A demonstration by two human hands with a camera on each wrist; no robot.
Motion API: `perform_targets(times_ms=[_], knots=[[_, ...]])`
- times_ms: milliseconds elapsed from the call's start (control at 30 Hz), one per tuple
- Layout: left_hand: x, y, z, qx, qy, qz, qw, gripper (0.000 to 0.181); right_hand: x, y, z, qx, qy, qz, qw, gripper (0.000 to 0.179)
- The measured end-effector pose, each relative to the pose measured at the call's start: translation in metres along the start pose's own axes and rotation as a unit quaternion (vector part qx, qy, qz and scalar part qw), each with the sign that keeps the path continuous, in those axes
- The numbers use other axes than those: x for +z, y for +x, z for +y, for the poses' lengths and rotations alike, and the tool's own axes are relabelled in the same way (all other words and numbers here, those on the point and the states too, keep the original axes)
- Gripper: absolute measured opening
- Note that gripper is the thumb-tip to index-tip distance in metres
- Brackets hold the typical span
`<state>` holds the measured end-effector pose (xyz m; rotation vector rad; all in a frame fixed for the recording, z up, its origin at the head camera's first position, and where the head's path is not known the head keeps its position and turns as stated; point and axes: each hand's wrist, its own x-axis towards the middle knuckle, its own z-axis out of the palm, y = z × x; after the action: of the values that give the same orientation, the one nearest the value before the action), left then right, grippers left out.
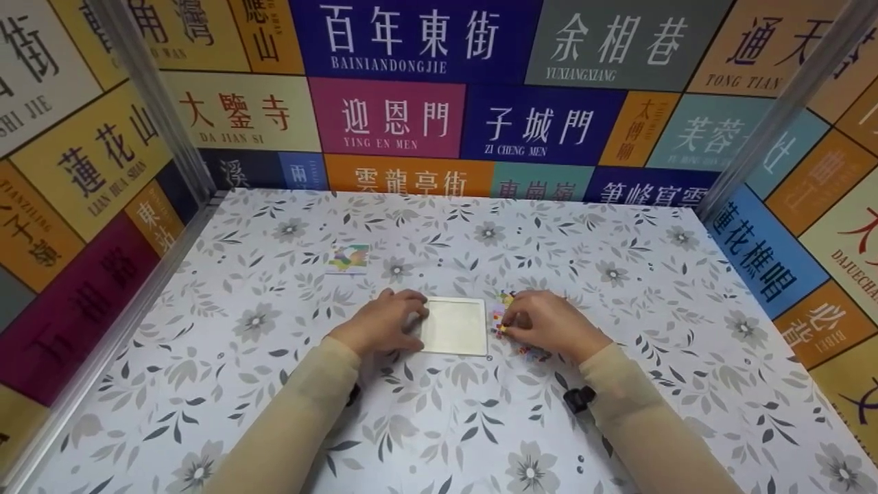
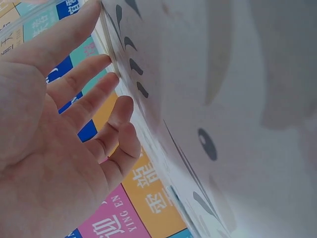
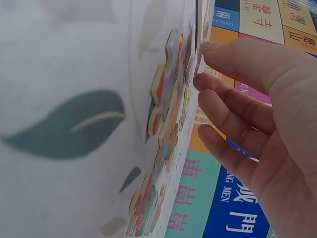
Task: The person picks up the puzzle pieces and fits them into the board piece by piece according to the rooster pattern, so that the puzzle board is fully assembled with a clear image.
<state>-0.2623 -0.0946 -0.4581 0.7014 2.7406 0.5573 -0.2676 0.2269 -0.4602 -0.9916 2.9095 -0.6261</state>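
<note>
A cream rectangular puzzle tray (image 1: 454,328) with a low rim lies flat on the table. My left hand (image 1: 384,322) is at its left side, thumb by the lower corner and fingertips by the upper one. In the left wrist view those fingers (image 2: 91,99) are loosely bent and spread, touching the edge. Just right of the tray, my right hand (image 1: 552,324) pinches a small colourful puzzle piece (image 1: 503,329) between thumb and fingertips. More jigsaw pieces (image 3: 166,89) lie on the cloth under and beside that hand, partly hidden from the head view.
A small square picture card (image 1: 348,259) in bright colours lies beyond the left hand. White cloth (image 1: 439,425) printed with grey leaves and flowers covers the table. Panels with large Chinese characters (image 1: 387,116) stand behind and at both sides, with clear posts (image 1: 164,103) at the corners.
</note>
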Motion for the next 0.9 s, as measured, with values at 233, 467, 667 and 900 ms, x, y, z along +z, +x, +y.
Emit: perform_targets(times_ms=[233,467,667,900], knots=[[-0.002,-0.001,-0.001,0.004,0.010,-0.002,0.9999,0.053,0.007,0.012,-0.007,0.006,-0.006,0.003,1.0000,0.009],[-0.002,0.000,0.001,-0.009,0.011,-0.010,0.9999,0.054,0.012,0.024,-0.015,-0.001,-0.003,-0.002,1.0000,0.011],[-0.003,0.000,0.002,-0.004,0.014,-0.013,0.9998,0.055,0.016,0.037,-0.022,-0.027,-0.035,-0.006,0.9990,0.011],[-0.002,0.004,0.003,-0.009,0.025,-0.022,0.9994,0.055,0.020,0.050,-0.031,-0.046,-0.029,-0.011,0.9984,0.011]])
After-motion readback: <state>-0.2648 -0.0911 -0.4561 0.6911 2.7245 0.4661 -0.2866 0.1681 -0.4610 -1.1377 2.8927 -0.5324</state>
